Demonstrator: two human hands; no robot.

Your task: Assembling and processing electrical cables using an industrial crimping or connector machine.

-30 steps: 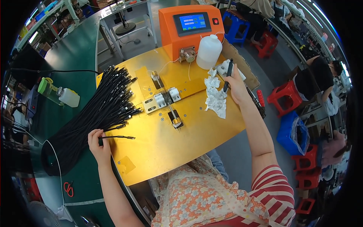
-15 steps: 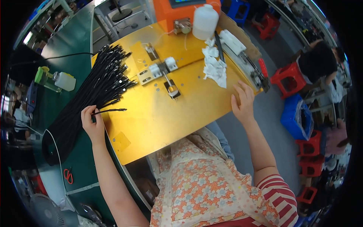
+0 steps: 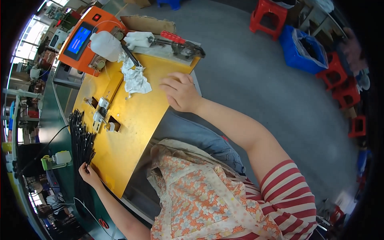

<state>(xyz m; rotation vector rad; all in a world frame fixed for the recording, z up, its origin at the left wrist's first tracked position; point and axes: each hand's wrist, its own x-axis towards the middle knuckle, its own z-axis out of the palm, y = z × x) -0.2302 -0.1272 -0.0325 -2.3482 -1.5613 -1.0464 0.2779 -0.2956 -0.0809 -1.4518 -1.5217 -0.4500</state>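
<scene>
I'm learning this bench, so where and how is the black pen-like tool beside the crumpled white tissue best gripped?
Probably pinch the black tool across its slim shaft near the end closer to the right hand, coming from that hand's side: its far end lies close to the white bottle.

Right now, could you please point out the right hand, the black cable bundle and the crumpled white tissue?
Right hand (image 3: 182,92): head view, back of the hand.
Black cable bundle (image 3: 82,140): head view, middle of the strands.
Crumpled white tissue (image 3: 136,81): head view, its middle folds.
</scene>
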